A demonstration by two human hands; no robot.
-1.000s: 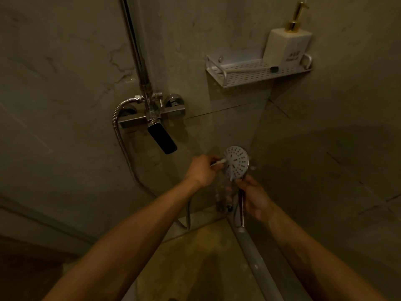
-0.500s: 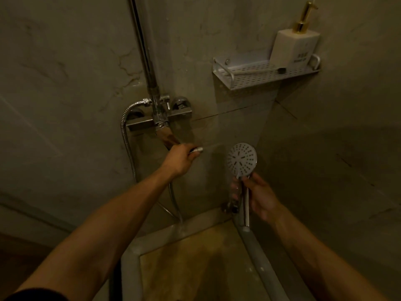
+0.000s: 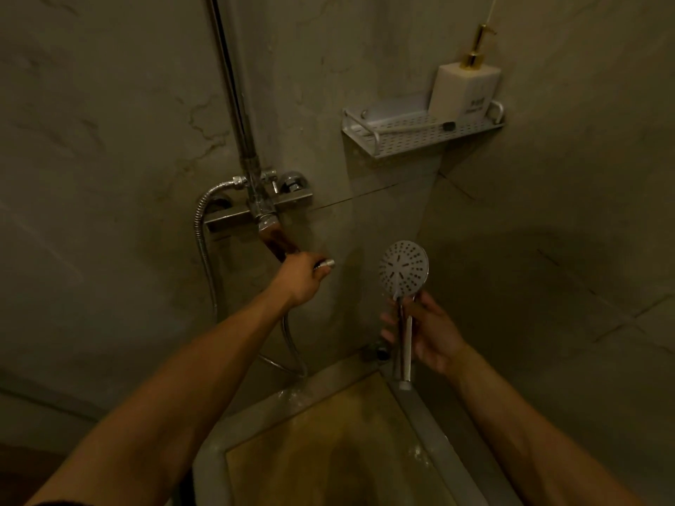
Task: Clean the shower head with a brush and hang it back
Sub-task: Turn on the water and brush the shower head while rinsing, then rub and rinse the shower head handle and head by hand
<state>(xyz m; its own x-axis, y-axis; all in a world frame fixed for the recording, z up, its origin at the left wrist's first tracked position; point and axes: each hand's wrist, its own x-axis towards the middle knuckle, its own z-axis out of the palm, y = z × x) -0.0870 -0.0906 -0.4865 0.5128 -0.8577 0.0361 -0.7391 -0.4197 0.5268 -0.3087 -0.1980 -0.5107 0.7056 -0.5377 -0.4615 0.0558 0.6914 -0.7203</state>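
Shower head (image 3: 403,268) is standing upright in the right hand (image 3: 429,334), its round perforated face turned toward the camera and its chrome handle (image 3: 404,341) running down through the palm, with the fingers wrapping around the upper part of the handle just below the face. The handle's lower end is sticking out beneath the hand, over the corner of the tub rim (image 3: 420,399). The left hand (image 3: 301,277) is reaching out well to the left of the shower head, clenching around a small metal-tipped object (image 3: 325,264) whose shiny end is poking out past the knuckles; whether this is the brush is too dim to tell. That hand is sitting right at the lower end of the mixer's spout (image 3: 275,239), with the flexible hose (image 3: 204,250) looping down the wall beside it. Up on the wall shelf (image 3: 420,135) a soap dispenser (image 3: 464,89) is standing in the corner.
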